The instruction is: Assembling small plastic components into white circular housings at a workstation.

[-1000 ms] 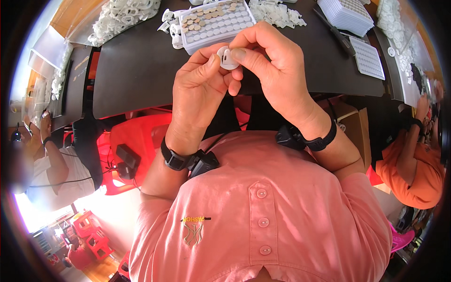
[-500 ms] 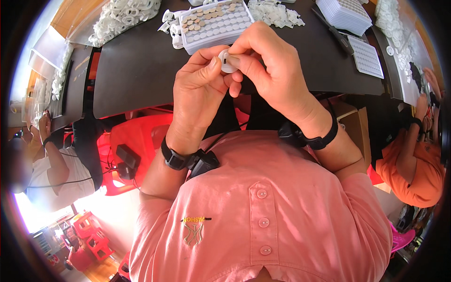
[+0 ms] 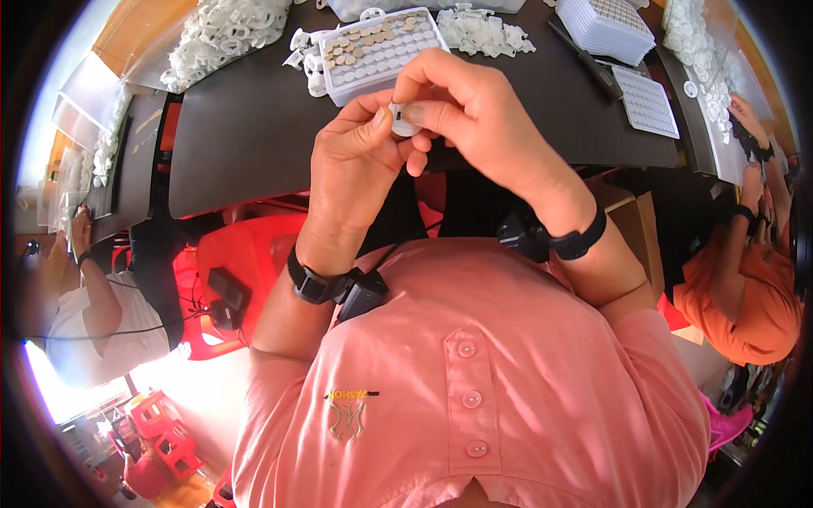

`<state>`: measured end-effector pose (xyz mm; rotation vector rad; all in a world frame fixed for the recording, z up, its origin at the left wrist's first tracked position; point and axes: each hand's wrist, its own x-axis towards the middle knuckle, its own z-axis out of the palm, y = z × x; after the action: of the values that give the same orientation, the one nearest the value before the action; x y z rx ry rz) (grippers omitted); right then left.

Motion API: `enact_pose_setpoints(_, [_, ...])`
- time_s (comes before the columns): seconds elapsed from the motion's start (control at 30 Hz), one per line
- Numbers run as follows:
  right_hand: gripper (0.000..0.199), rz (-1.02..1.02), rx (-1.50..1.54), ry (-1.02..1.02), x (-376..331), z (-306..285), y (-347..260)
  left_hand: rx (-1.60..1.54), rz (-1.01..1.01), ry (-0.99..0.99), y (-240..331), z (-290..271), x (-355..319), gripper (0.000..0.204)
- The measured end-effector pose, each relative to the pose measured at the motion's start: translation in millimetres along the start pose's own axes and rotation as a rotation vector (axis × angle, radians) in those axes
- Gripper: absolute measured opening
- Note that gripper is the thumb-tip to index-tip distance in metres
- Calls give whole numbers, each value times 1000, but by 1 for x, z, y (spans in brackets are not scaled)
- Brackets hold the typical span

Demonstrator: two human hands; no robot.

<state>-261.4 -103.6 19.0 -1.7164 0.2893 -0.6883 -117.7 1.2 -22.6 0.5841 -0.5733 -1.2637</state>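
Head view: a small white round part is held by two hands above the near side of the dark table.
The left hand pinches its rim between thumb and finger, and the right hand lays its thumb on the face; the right fingers behind are partly hidden, so their pressure I cannot tell. It looks like plastic, so I judge it light, stiff and somewhat slippery, perhaps weakest near its dark slot; the rim seems the best place for holding. Just beyond, a translucent tray carries rows of pale round pieces, with brownish discs over its far and left part. At right are a stack of white trays and one flat tray with round cells, whose filling is too small to tell.
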Motion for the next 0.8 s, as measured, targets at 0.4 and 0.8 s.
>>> enact_pose_setpoints(0.4, [17,-333,-174,352,-15,28,11,-52,18,-43,-2,-1,1,29])
enact_pose_setpoints(0.8, [14,-262,-105,201,-7,14,1,-43,29,-18,-1,-1,4,27])
